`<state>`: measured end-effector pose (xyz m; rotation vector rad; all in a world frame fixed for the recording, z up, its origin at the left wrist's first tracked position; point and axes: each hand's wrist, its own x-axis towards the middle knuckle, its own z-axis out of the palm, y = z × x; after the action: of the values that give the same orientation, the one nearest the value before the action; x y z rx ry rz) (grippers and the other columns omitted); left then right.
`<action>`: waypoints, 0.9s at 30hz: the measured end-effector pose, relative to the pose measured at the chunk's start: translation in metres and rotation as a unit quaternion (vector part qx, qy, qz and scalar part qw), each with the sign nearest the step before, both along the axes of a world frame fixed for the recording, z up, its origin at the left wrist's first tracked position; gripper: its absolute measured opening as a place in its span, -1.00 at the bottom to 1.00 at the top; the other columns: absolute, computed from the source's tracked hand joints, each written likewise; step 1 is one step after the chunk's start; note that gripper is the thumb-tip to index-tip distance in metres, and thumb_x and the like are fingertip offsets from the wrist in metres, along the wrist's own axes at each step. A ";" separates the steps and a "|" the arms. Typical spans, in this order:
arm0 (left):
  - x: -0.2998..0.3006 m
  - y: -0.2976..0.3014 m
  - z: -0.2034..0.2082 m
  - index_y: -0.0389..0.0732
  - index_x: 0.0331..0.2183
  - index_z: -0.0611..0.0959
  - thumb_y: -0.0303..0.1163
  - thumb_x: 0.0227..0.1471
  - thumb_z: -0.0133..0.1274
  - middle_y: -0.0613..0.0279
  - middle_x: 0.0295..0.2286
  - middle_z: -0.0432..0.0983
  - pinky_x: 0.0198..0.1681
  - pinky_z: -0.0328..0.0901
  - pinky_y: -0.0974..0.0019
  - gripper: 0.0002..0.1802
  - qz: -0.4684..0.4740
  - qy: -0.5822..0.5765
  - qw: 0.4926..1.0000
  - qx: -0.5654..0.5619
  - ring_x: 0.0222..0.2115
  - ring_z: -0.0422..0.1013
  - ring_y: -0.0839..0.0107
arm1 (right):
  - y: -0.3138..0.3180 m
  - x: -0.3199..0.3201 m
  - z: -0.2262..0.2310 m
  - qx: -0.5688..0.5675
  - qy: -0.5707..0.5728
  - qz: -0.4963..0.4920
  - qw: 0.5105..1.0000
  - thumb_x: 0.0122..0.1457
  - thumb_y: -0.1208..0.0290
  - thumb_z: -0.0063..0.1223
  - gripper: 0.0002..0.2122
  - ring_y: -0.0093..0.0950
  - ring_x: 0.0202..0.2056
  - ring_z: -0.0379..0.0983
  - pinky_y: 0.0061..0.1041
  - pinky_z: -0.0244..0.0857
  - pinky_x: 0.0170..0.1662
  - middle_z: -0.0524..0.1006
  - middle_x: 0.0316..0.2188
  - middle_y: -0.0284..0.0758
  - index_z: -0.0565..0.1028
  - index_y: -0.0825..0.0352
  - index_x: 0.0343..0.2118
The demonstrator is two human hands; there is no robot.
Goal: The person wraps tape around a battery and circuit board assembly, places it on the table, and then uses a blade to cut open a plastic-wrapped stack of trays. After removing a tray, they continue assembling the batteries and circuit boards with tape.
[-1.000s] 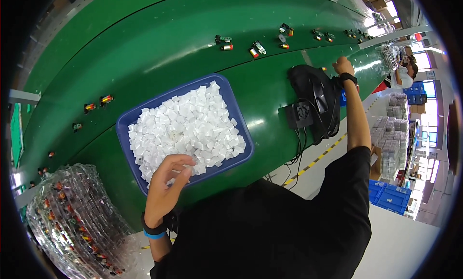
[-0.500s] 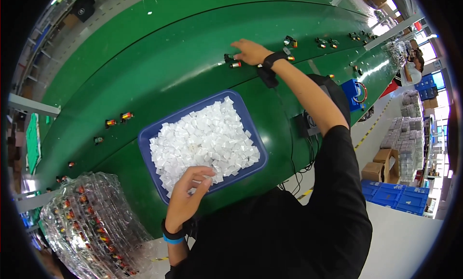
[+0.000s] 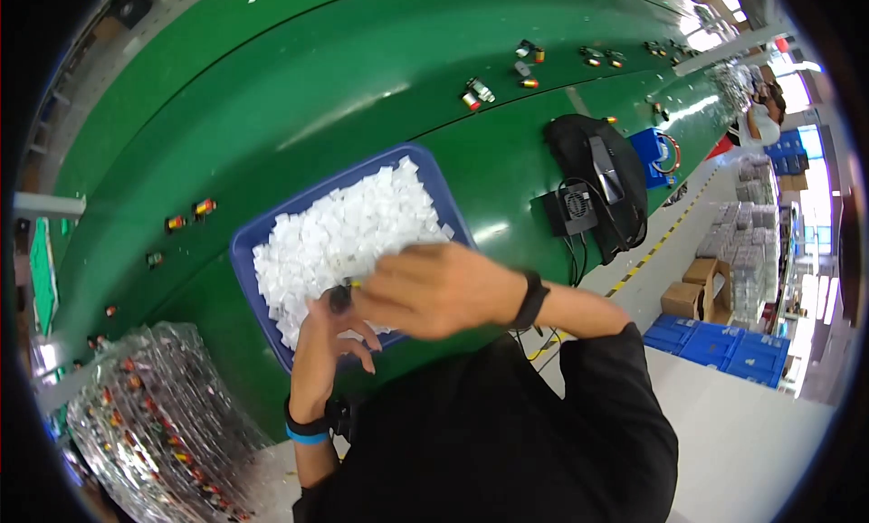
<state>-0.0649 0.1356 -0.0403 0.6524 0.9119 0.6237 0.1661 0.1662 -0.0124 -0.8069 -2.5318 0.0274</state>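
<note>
My right hand (image 3: 434, 292) is over the near part of a blue tray (image 3: 456, 217), smeared by motion, with its fingers curled. It meets my left hand (image 3: 319, 347) at a small dark round part (image 3: 340, 299) with a yellow bit beside it. Thumb and forefinger of the left hand seem to pinch this part, while the other fingers hang loosely bent. The right fingertips close in on its yellow side and are partly hidden. Many small white square packets (image 3: 339, 215) heap up in the tray under both hands.
A clear plastic-wrapped stack of parts (image 3: 172, 432) stands at the near left. On the green table lie small board-and-cylinder parts (image 3: 472, 99), a black bag (image 3: 588, 147), a fan box (image 3: 576, 208) with cables and a blue box (image 3: 648, 152). Blue crates (image 3: 715, 344) sit at the right.
My right hand has come back from the far side of the table to my left hand above the tray. A small part it was touching there is gone from that spot.
</note>
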 end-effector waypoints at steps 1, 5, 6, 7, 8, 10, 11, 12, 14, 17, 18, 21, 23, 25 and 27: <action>-0.006 -0.006 -0.001 -0.34 0.03 0.40 -0.29 0.32 -0.08 0.05 -0.34 0.53 -0.53 0.34 0.47 -0.63 -0.019 -0.048 0.997 -0.058 -0.49 0.45 0.45 | -0.020 -0.009 -0.009 0.009 0.020 0.017 1.000 -0.05 0.40 0.14 -0.77 -0.50 -0.38 0.49 -0.57 0.40 -0.44 0.48 -0.39 -0.42 0.58 0.24 -0.27; -0.023 -0.002 0.001 -0.34 0.02 0.39 -0.37 0.30 -0.04 0.10 -0.37 0.51 -0.56 0.32 0.49 -0.67 -0.113 -0.047 0.992 -0.016 -0.55 0.44 0.49 | -0.038 -0.023 -0.022 -0.003 0.083 0.028 0.996 -0.10 0.47 0.24 -0.72 -0.49 -0.37 0.51 -0.61 0.43 -0.42 0.54 -0.30 -0.39 0.60 0.29 -0.24; -0.026 -0.006 0.003 -0.34 0.02 0.39 -0.37 0.30 -0.04 0.10 -0.37 0.51 -0.56 0.32 0.49 -0.67 -0.100 -0.039 0.994 -0.022 -0.55 0.44 0.49 | -0.040 -0.024 -0.021 -0.010 0.093 0.040 0.995 -0.10 0.47 0.24 -0.72 -0.49 -0.37 0.51 -0.61 0.43 -0.42 0.54 -0.30 -0.39 0.60 0.29 -0.24; -0.024 -0.006 0.004 -0.34 0.02 0.39 -0.40 0.27 -0.02 0.12 -0.40 0.50 -0.58 0.32 0.48 -0.66 -0.098 -0.027 0.995 0.008 -0.54 0.44 0.49 | -0.041 -0.021 -0.019 -0.052 0.117 0.021 0.992 -0.10 0.52 0.26 -0.72 -0.48 -0.36 0.52 -0.61 0.43 -0.43 0.55 -0.30 -0.36 0.60 0.31 -0.24; -0.023 -0.008 0.004 -0.35 0.02 0.39 -0.43 0.25 0.01 0.13 -0.42 0.49 -0.59 0.32 0.47 -0.65 -0.096 -0.014 0.995 0.038 -0.54 0.45 0.49 | -0.041 -0.019 -0.019 -0.094 0.139 0.001 0.986 -0.09 0.56 0.28 -0.72 -0.46 -0.36 0.53 -0.61 0.43 -0.43 0.56 -0.29 -0.34 0.60 0.32 -0.23; -0.021 -0.012 0.002 -0.35 0.02 0.38 -0.45 0.22 0.03 0.15 -0.44 0.47 -0.61 0.32 0.46 -0.63 -0.092 0.001 0.994 0.065 -0.53 0.45 0.49 | -0.042 -0.025 -0.020 -0.138 0.162 -0.015 0.977 -0.09 0.61 0.30 -0.71 -0.45 -0.36 0.54 -0.60 0.43 -0.43 0.57 -0.28 -0.31 0.59 0.34 -0.23; -0.021 -0.015 -0.002 -0.34 0.01 0.40 -0.49 0.20 0.06 0.15 -0.42 0.48 -0.59 0.33 0.47 -0.63 -0.069 0.019 0.994 0.085 -0.53 0.45 0.51 | -0.046 -0.031 -0.020 -0.223 0.228 -0.062 0.946 -0.07 0.64 0.29 -0.72 -0.45 -0.36 0.54 -0.59 0.44 -0.43 0.57 -0.30 -0.30 0.59 0.35 -0.24; -0.020 -0.017 -0.006 -0.34 0.00 0.41 -0.52 0.17 0.09 0.14 -0.39 0.49 -0.57 0.33 0.47 -0.62 -0.046 0.037 0.993 0.104 -0.52 0.45 0.53 | -0.050 -0.036 -0.020 -0.305 0.289 -0.107 0.901 -0.06 0.67 0.29 -0.73 -0.45 -0.36 0.55 -0.58 0.44 -0.43 0.57 -0.32 -0.28 0.58 0.37 -0.24; -0.022 -0.021 -0.010 -0.34 0.00 0.42 -0.55 0.14 0.11 0.14 -0.36 0.50 -0.56 0.34 0.48 -0.61 -0.024 0.053 0.991 0.120 -0.51 0.45 0.54 | -0.055 -0.044 -0.023 -0.386 0.343 -0.154 0.842 -0.04 0.70 0.29 -0.74 -0.46 -0.35 0.56 -0.56 0.45 -0.42 0.57 -0.34 -0.27 0.57 0.38 -0.24; -0.023 -0.020 -0.013 -0.26 -0.06 0.48 -0.46 0.16 0.14 0.14 -0.34 0.53 -0.45 0.38 0.45 -0.68 -0.058 0.182 0.945 0.265 -0.44 0.47 0.50 | -0.059 -0.049 -0.034 -0.410 0.336 -0.188 0.827 0.04 0.66 0.28 -0.82 -0.51 -0.35 0.57 -0.58 0.44 -0.42 0.57 -0.35 -0.27 0.55 0.39 -0.28; -0.023 -0.020 -0.013 -0.26 -0.06 0.48 -0.46 0.16 0.14 0.14 -0.34 0.53 -0.45 0.38 0.45 -0.68 -0.057 0.182 0.946 0.264 -0.44 0.47 0.50 | -0.060 -0.050 -0.038 -0.411 0.335 -0.188 0.827 0.04 0.66 0.28 -0.82 -0.51 -0.35 0.57 -0.58 0.44 -0.42 0.57 -0.35 -0.27 0.55 0.39 -0.28; -0.020 -0.021 -0.008 -0.27 -0.12 0.52 -0.44 0.15 0.15 0.11 -0.38 0.54 -0.41 0.40 0.43 -0.74 -0.018 0.211 0.937 0.279 -0.47 0.48 0.45 | -0.062 -0.050 -0.048 -0.316 0.283 -0.172 0.889 0.03 0.67 0.27 -0.81 -0.52 -0.33 0.56 -0.57 0.44 -0.39 0.57 -0.34 -0.28 0.53 0.39 -0.28; -0.018 -0.021 -0.005 -0.27 -0.14 0.54 -0.44 0.16 0.13 0.12 -0.41 0.54 -0.43 0.39 0.42 -0.77 -0.017 0.244 0.930 0.274 -0.50 0.47 0.45 | -0.060 -0.052 -0.048 -0.299 0.259 -0.165 0.904 0.03 0.67 0.26 -0.81 -0.50 -0.32 0.56 -0.56 0.44 -0.36 0.57 -0.33 -0.28 0.53 0.39 -0.27; -0.017 -0.021 -0.003 -0.26 -0.18 0.56 -0.43 0.17 0.11 0.15 -0.46 0.55 -0.47 0.36 0.40 -0.82 -0.020 0.308 0.912 0.269 -0.55 0.46 0.44 | -0.059 -0.055 -0.046 -0.259 0.212 -0.154 0.930 0.04 0.67 0.25 -0.80 -0.47 -0.30 0.55 -0.54 0.44 -0.32 0.57 -0.32 -0.26 0.53 0.38 -0.26; -0.021 -0.022 -0.006 -0.28 -0.19 0.56 -0.42 0.19 0.08 0.16 -0.47 0.55 -0.48 0.36 0.42 -0.84 -0.013 0.314 0.908 0.276 -0.55 0.46 0.47 | -0.058 -0.050 -0.038 -0.298 0.252 -0.150 0.908 0.04 0.67 0.25 -0.79 -0.45 -0.30 0.54 -0.53 0.44 -0.29 0.57 -0.31 -0.26 0.53 0.38 -0.24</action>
<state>-0.0856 0.1140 -0.0466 1.4293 1.3295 0.6629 0.1156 0.1082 -0.0502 -1.2228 -1.8839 0.8300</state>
